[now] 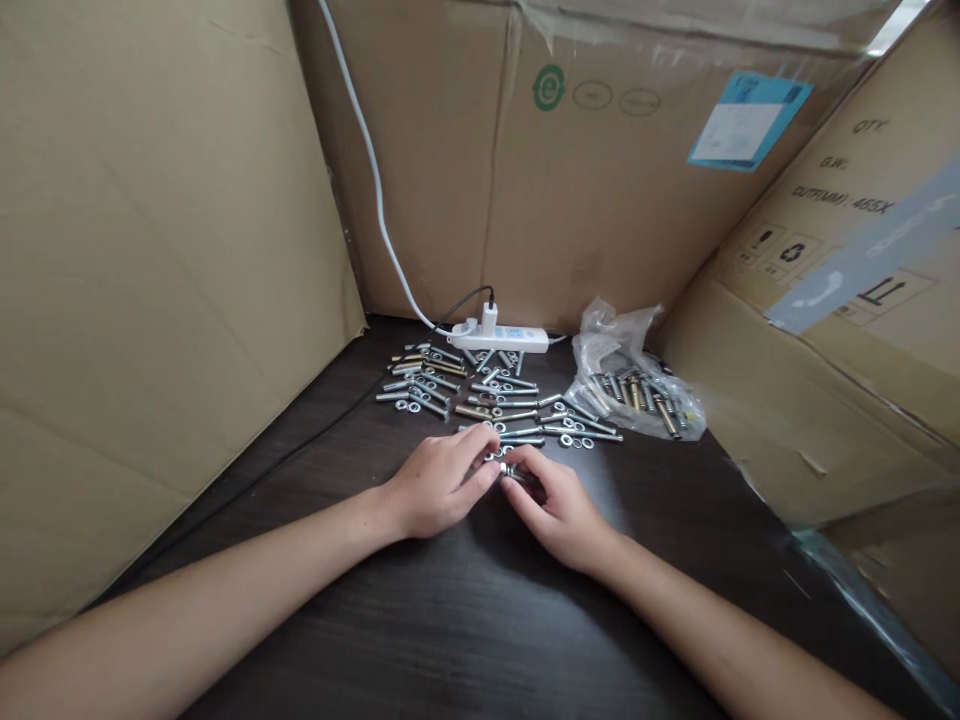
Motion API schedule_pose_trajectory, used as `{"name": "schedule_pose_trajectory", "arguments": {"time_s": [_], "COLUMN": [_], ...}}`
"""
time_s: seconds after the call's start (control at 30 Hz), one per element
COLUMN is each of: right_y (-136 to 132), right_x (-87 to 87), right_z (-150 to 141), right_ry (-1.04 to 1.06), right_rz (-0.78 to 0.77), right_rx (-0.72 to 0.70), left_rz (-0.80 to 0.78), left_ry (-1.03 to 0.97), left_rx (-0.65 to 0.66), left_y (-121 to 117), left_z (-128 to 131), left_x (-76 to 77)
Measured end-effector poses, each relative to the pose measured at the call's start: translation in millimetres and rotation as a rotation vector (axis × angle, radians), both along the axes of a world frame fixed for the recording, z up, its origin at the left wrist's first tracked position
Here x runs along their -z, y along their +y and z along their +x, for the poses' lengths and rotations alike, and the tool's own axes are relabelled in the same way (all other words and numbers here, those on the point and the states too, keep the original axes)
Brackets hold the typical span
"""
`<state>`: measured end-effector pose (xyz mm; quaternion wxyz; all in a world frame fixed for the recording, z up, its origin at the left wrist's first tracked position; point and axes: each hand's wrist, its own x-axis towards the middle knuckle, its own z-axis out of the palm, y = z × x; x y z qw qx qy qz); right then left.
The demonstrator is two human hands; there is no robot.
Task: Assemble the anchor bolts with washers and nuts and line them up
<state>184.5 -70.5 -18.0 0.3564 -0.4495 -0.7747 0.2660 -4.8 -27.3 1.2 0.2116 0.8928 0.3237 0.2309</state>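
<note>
Close together over the dark table, my two hands meet at a small metal bolt [506, 469]. My right hand [559, 505] is closed around its shank, which is largely hidden by the fingers. Thumb and forefinger of my left hand [446, 480] pinch at the bolt's left end; whether they hold a nut or a washer there cannot be made out. Just beyond the fingers lie several loose bolts [517, 403] with washers and nuts [577, 442] among them, spread in rough rows.
A white power strip [517, 340] with a plugged-in adapter stands behind the bolts. At the right is a clear plastic bag [615, 345] holding more bolts. A black cable [300, 445] crosses the table's left side. Cardboard boxes [420, 150] wall in the left, back and right.
</note>
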Motion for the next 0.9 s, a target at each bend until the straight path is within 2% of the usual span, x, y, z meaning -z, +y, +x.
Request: {"name": "schedule_pose_trajectory", "arguments": {"time_s": [0.13, 0.2, 0.67, 0.9], "right_y": [-0.2, -0.8, -1.3, 0.5], "right_x": [-0.6, -1.6, -1.0, -0.3], "right_z": [-0.1, -0.4, -0.1, 1.0], "right_ry": [0.027, 0.040, 0.001, -0.054], "right_rz": [-0.001, 0.003, -0.015, 0.006], "right_rx": [0.020, 0.027, -0.003, 0.026], "left_rz": [0.011, 0.016, -0.008, -0.003], "left_ry": [-0.012, 0.001, 0.098, 0.062], "left_rx": [0.126, 0.140, 0.123, 0.006], "left_y": [-1.1, -1.3, 3.0, -0.6], "left_z": [-1.5, -1.1, 2.4, 1.8], "left_x": [-1.1, -0.4, 5.0, 1.8]}}
